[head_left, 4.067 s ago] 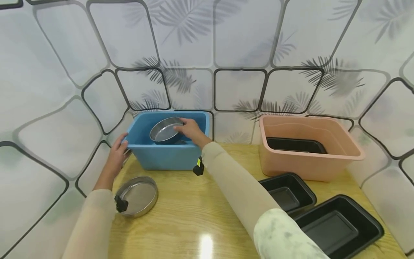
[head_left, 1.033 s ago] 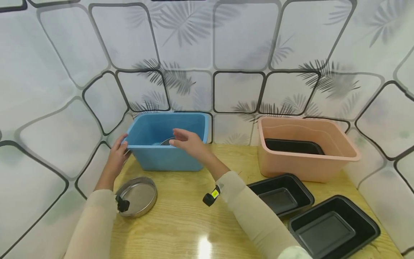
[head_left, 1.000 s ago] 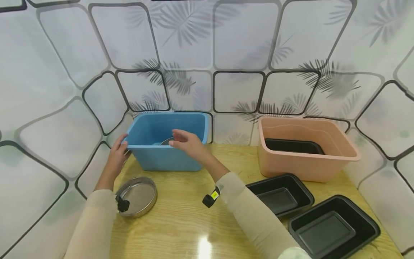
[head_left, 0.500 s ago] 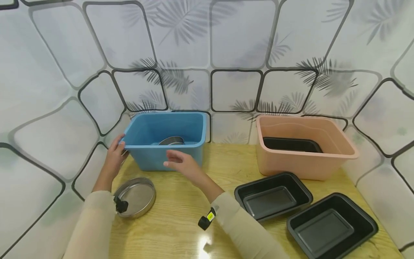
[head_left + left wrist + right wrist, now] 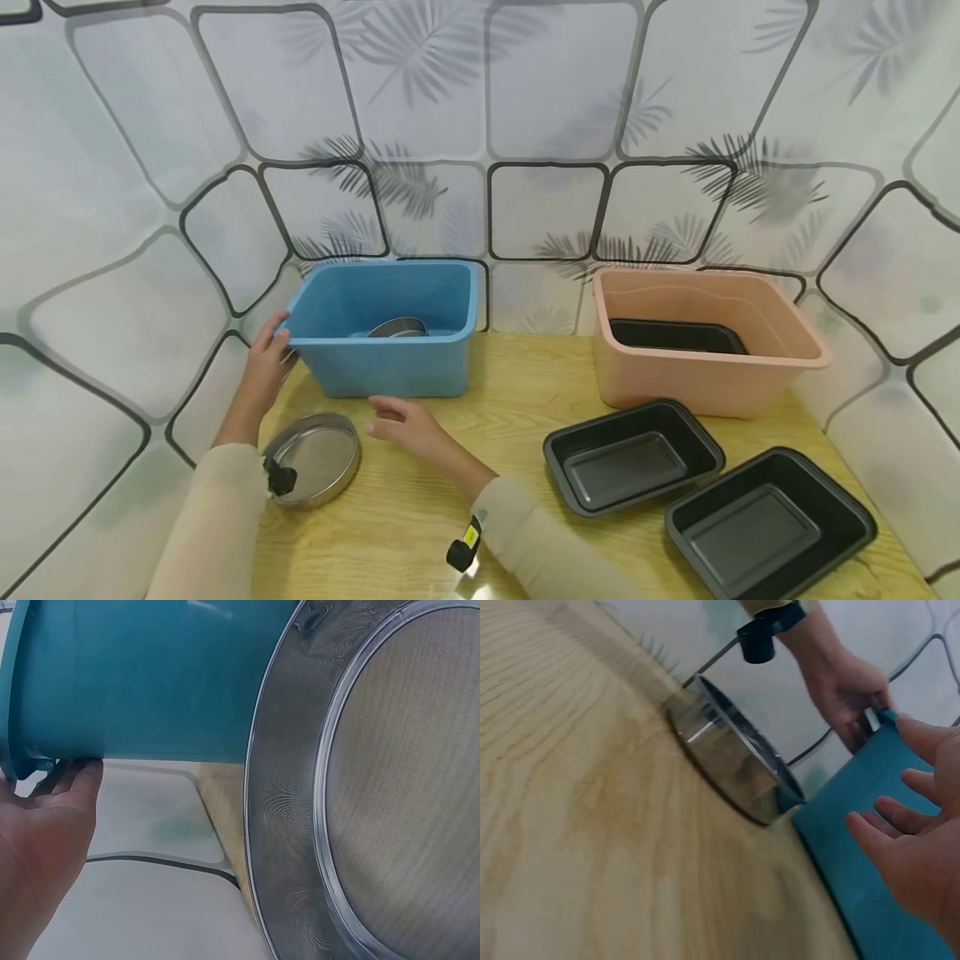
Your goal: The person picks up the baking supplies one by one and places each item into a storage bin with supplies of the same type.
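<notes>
My left hand (image 5: 264, 371) grips the left end of the blue bin's rim, its fingers tucked under the lip in the left wrist view. The blue bin (image 5: 390, 367) stands against the back wall, with a round metal sieve (image 5: 397, 327) partly visible inside. On the table in front of the bin lies another round sieve (image 5: 318, 458), its fine mesh (image 5: 420, 787) plain in the left wrist view. My right hand (image 5: 411, 429) hovers over the table just right of that sieve, holding nothing, fingers loosely bent.
At the right, a pink bin (image 5: 690, 383) holds a black pan (image 5: 675, 335). Two black rectangular loaf pans, the nearer-left pan (image 5: 630, 462) and the right pan (image 5: 772, 525), lie in front of it on the wooden table (image 5: 420, 542). Patterned cloth walls enclose the back and sides.
Earlier my right hand held a sieve in the blue bin; that sieve now lies inside. The right hand has come out empty and moved down toward the table sieve. The left hand keeps its grip.
</notes>
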Action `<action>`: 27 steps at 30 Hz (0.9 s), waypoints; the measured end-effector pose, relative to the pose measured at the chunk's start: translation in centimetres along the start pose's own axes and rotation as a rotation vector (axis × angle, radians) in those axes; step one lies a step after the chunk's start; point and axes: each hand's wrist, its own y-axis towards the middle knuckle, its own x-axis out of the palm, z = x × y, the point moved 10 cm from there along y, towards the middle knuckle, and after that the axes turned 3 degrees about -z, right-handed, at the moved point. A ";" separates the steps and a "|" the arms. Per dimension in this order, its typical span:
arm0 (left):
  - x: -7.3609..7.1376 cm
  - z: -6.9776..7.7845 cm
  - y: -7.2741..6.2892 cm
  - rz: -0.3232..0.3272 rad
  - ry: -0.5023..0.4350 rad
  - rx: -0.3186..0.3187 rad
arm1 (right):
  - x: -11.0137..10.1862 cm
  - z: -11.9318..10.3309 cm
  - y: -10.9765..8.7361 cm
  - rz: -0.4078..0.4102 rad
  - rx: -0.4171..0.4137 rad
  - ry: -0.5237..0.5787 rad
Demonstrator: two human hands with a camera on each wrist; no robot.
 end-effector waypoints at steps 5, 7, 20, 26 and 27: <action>0.2 0.0 0.1 -0.007 -0.011 0.001 | 1.3 1.9 0.4 0.008 0.019 0.011; 0.2 -0.1 0.2 -0.009 -0.019 0.000 | 1.8 2.8 0.6 0.006 0.036 0.038; 0.3 0.1 0.1 0.000 -0.029 0.001 | 4.4 5.5 1.5 0.005 0.078 0.060; 0.2 0.1 0.0 0.006 -0.041 0.009 | 5.1 5.0 2.3 0.005 0.033 0.028; 0.2 0.1 0.0 0.006 -0.039 0.010 | 5.2 4.9 2.4 0.009 0.031 0.025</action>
